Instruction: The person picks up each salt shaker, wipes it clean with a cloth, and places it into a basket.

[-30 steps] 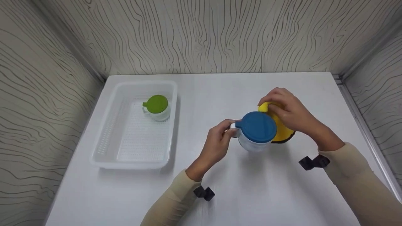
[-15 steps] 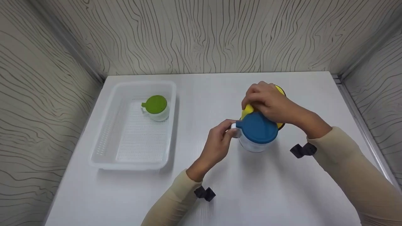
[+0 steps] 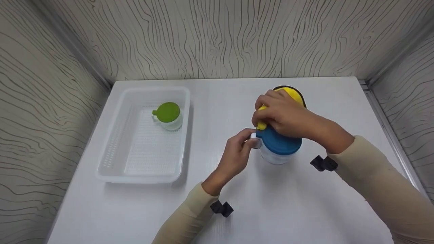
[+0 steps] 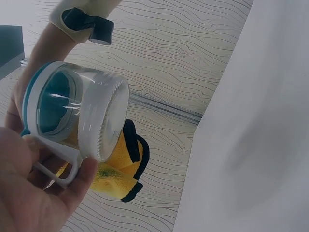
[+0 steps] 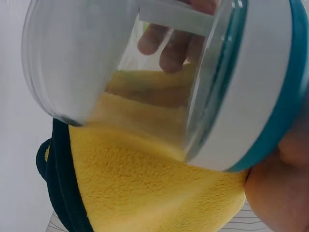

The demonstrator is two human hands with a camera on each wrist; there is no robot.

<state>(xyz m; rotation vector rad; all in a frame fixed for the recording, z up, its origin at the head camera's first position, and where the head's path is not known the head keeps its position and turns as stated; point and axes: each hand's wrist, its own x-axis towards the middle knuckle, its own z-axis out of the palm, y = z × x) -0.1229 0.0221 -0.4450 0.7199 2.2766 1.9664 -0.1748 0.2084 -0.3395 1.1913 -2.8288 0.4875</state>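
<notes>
My left hand point(image 3: 234, 152) grips the white handle point(image 4: 60, 162) of a clear glass jar point(image 4: 104, 108) with a blue lid point(image 3: 281, 144), held above the table. In the left wrist view the jar is tilted sideways, its ribbed base to the right. Behind the jar my right hand point(image 3: 284, 115) holds a yellow cloth point(image 5: 145, 179) with a dark border, bunched under its fingers at the lid's far edge. Through the glass in the right wrist view, the left fingers and the cloth show. The right fingertips are partly hidden there.
A white perforated plastic basket point(image 3: 144, 178) stands on the left of the white table point(image 3: 220, 101). Inside it, at the right side, sits a smaller clear jar with a green lid point(image 3: 169, 112). Wood-grain panels point(image 3: 217, 40) enclose the table at the back and sides.
My right hand has moved left with the yellow cloth, from the jar's right far side to across the lid's far edge. The left hand and jar have hardly moved.
</notes>
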